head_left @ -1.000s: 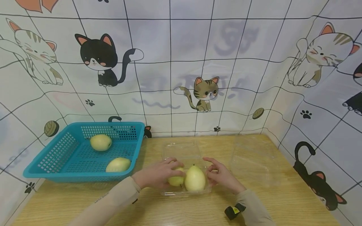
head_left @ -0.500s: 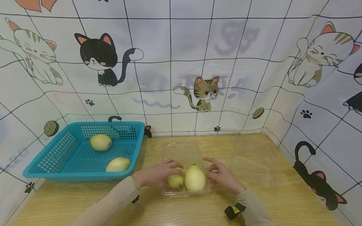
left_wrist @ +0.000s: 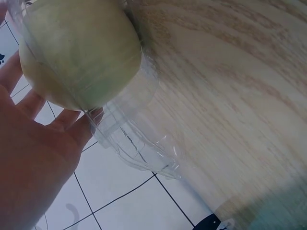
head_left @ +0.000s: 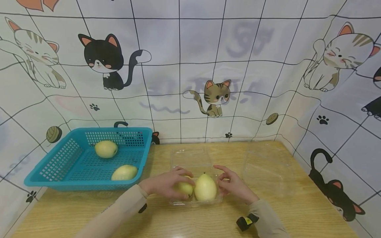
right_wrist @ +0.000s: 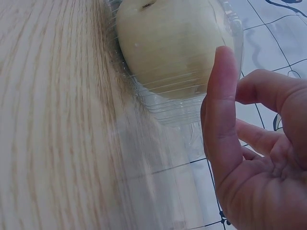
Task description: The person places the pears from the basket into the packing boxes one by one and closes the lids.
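An open clear plastic clamshell box point(head_left: 196, 202) stands on the wooden table with two pale yellow-green pears in it. The fingers of my left hand point(head_left: 167, 183) curl over the left pear point(head_left: 186, 188) inside the box and hide part of it. Beside it the right pear point(head_left: 205, 187) sits with its stem up. My right hand point(head_left: 233, 186) is at the box's right side. In the right wrist view, the straight thumb point(right_wrist: 223, 96) lies against the clear wall next to the right pear, and the other fingers are bent loosely behind it.
A blue perforated basket point(head_left: 80, 185) stands at the left, holding a back pear point(head_left: 106, 149) and a front pear point(head_left: 125, 173). At the right lies another clear plastic container point(head_left: 265, 168). A wall sheet printed with cats point(head_left: 218, 99) borders the table point(head_left: 184, 224).
The left pear has turned slightly under my left hand's fingers, which have shifted a little with it. My right hand and the box have stayed put.
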Motion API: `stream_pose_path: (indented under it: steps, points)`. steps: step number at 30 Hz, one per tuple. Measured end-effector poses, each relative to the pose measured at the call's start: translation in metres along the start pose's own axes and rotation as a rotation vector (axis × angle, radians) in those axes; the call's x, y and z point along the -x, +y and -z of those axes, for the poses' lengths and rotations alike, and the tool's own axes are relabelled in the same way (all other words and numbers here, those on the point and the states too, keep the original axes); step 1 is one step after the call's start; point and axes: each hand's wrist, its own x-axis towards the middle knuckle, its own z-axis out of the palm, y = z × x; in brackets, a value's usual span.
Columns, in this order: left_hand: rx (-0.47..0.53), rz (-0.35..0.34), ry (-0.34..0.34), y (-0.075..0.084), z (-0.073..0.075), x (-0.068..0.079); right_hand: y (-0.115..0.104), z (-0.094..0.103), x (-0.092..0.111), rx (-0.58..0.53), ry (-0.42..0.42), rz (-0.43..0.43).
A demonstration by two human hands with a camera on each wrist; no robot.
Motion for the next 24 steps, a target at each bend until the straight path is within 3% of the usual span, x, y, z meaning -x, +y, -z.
stream_pose_path:
  steps: [14, 21, 24]
  points:
    - [0.005, 0.060, -0.001, 0.0047, -0.0005, -0.0024, -0.0001, 0.0002, 0.0007, -0.020, -0.002, -0.010]
    - [-0.027, 0.039, 0.046, 0.0066, -0.0023, -0.0030, 0.0016, 0.0010, 0.0008, -0.018, -0.010, 0.000]
    - [-0.062, -0.005, 0.069, 0.0071, -0.0023, -0.0032, 0.0013, 0.0005, 0.0013, -0.015, -0.008, 0.001]
